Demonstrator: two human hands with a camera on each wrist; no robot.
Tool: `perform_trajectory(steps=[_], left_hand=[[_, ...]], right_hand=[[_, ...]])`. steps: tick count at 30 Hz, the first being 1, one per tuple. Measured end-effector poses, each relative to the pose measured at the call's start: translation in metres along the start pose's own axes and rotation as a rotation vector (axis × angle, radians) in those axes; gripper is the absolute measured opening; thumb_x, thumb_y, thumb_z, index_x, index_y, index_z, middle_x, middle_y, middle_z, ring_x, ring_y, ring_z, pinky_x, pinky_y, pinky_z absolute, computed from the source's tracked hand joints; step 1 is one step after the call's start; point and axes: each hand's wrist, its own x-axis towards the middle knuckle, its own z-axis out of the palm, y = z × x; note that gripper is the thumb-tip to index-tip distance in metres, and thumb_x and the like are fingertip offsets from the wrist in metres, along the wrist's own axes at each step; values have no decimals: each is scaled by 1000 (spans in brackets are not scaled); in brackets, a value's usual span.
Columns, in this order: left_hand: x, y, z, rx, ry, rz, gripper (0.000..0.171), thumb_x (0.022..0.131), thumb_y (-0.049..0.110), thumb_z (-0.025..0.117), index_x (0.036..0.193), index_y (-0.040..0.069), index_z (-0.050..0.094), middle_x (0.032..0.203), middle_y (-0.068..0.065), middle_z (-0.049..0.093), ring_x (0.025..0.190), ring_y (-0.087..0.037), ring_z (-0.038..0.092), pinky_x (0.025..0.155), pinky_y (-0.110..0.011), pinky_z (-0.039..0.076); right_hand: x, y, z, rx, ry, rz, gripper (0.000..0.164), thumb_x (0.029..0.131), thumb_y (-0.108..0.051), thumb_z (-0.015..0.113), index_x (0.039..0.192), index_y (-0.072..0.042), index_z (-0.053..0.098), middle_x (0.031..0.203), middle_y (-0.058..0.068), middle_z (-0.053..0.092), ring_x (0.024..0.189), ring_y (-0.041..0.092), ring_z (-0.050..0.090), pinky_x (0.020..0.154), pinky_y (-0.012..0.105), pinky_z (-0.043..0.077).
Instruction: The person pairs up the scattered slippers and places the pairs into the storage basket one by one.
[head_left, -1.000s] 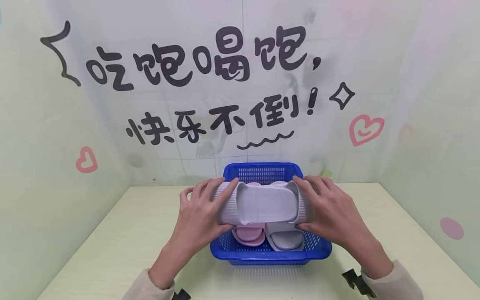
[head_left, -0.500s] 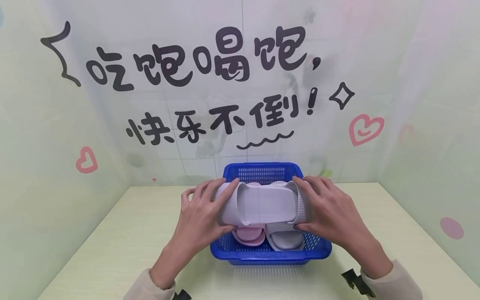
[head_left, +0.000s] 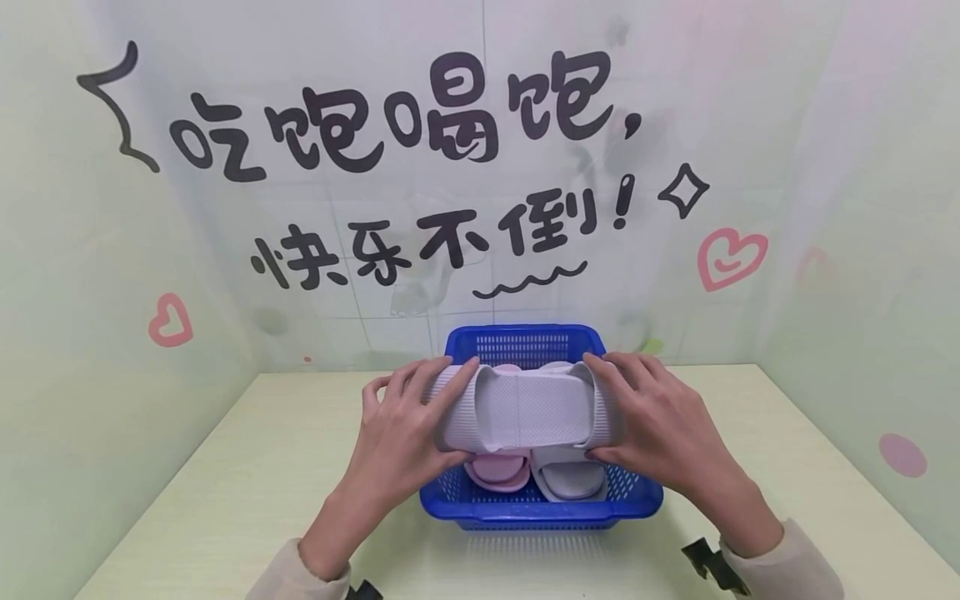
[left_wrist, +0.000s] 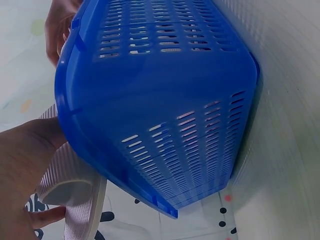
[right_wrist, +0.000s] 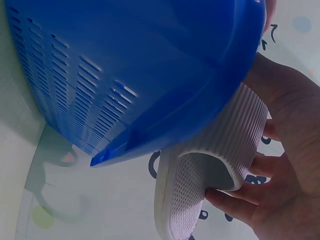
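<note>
Two pale grey-lilac slippers with ribbed straps are held sideways, soles overlapping heel to toe, over the blue basket (head_left: 540,510). My left hand (head_left: 397,425) grips the left slipper (head_left: 457,408) round its strap, thumb below and fingers on top. On the other side my right hand (head_left: 660,421) holds the right slipper (head_left: 609,412) the same way. In the right wrist view, the right slipper's ribbed strap (right_wrist: 235,135) lies against my fingers (right_wrist: 240,200). Below, a pink slipper (head_left: 498,471) and a grey slipper (head_left: 573,479) lie in the basket, partly hidden by the held pair.
The perforated basket stands on a pale wooden table (head_left: 300,467). A printed curtain (head_left: 420,183) with dark lettering hangs behind the table, and similar panels (head_left: 862,333) enclose both sides. Tips of more slippers (head_left: 555,367) show behind the held pair.
Both hands keep their grip almost in place over the basket. The right hand and its slipper have edged very slightly left.
</note>
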Motion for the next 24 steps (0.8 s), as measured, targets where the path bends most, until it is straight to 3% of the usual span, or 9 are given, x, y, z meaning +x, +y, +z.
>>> perform_trajectory(steps=[24], left_hand=[[-1, 1, 2, 0, 8, 10, 121, 51, 56, 100, 157, 39, 42, 147, -5, 55, 129, -33, 54, 97, -60, 43]], right_hand=[[0, -2, 4, -6, 0, -10, 116, 48, -53, 102, 147, -18, 53, 134, 12, 64, 118, 34, 62, 83, 52, 62]])
